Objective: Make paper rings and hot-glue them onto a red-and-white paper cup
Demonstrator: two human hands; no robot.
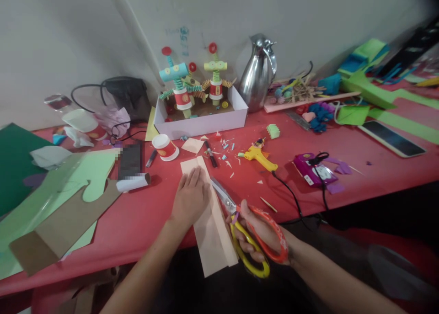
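A long, pale peach sheet of paper (210, 245), folded lengthwise, lies at the table's front with its near end jutting past the edge. My left hand (192, 195) rests flat on its upper part, fingers stretched out. In my right hand (255, 231) is a pair of scissors (228, 200) with one orange-red and one yellow handle. Their blades point up and left along the paper's right side; whether they touch it I cannot tell. Just beyond the paper are a small peach square (192, 145), a dark marker (210, 154) and a red and white paper cup (165, 147).
Right of the scissors lie a yellow glue gun (260, 157) with its cord, a purple power strip (313, 172) and a phone (393, 138). Behind stand a white box (202, 126) with paper figures and a metal jug (255, 76). Cut cardboard (65, 227) lies left.
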